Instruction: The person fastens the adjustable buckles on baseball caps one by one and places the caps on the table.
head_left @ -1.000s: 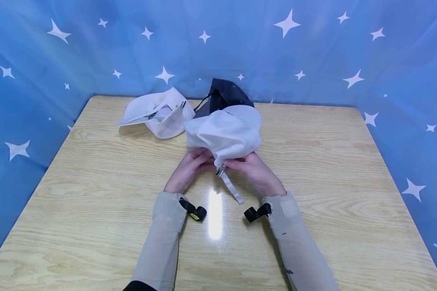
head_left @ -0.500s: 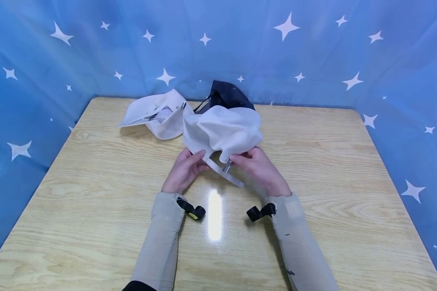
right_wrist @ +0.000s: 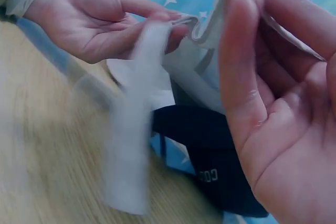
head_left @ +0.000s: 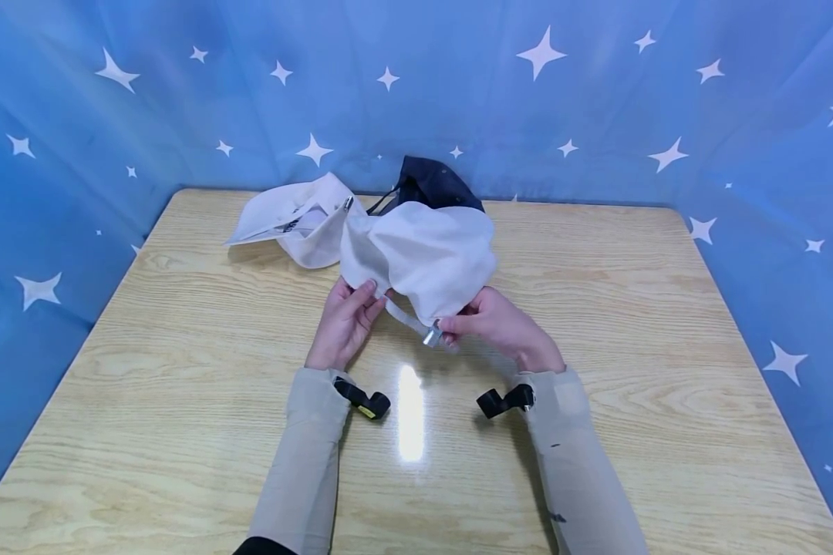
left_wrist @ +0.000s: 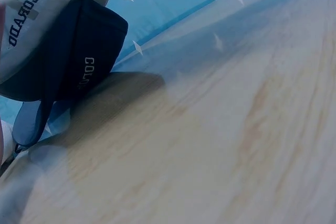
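Observation:
In the head view a white cap [head_left: 433, 258] is held up by both hands, its rounded crown toward the far side. My left hand [head_left: 343, 320] pinches its back edge where the strap [head_left: 404, 314] starts, thumb on top. With thumb and fingers my right hand [head_left: 503, 327] grips the other side of the back opening, beside the metal buckle [head_left: 432, 336]. The loose strap [right_wrist: 131, 124] hangs down, blurred, in the right wrist view. Only a sliver of a hand shows at the left wrist view's edge.
Behind the held cap lies a dark navy cap [head_left: 437, 183], lettered on its front, partly covered. Another white cap [head_left: 319, 239] lies to the left on the wooden table [head_left: 666, 370]. A blue star-patterned curtain [head_left: 416, 108] hangs around the table's back and sides.
My hands have moved apart, spreading the cap's back opening. The strap, dangling toward me before, now runs between the hands. The other caps have stayed put.

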Demonstrator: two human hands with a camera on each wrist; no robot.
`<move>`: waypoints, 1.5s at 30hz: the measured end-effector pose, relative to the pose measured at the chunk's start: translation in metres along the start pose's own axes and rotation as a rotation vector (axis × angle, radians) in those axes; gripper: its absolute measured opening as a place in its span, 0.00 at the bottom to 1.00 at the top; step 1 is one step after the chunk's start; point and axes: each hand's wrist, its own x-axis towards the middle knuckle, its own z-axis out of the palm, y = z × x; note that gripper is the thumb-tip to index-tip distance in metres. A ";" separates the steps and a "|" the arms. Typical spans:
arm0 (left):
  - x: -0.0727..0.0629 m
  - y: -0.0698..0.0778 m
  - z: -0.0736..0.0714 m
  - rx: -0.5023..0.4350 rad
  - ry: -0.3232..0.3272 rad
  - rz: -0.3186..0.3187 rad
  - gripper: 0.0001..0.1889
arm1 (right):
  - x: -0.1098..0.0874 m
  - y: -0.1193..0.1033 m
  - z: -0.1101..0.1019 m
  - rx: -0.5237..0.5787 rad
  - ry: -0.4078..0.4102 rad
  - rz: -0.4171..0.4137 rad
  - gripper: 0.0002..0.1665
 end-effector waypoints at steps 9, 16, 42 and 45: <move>0.000 0.001 -0.001 -0.074 -0.030 0.013 0.12 | 0.008 0.009 0.000 -0.142 0.009 0.018 0.17; 0.000 0.002 -0.001 -0.171 -0.041 0.057 0.10 | 0.011 0.016 -0.001 -0.238 -0.011 0.072 0.17; -0.005 -0.013 0.005 0.399 -0.135 -0.183 0.15 | 0.006 -0.010 0.013 -0.153 0.118 -0.052 0.08; -0.003 -0.014 0.005 0.436 -0.167 -0.189 0.10 | 0.007 -0.008 0.012 -0.145 0.120 -0.059 0.09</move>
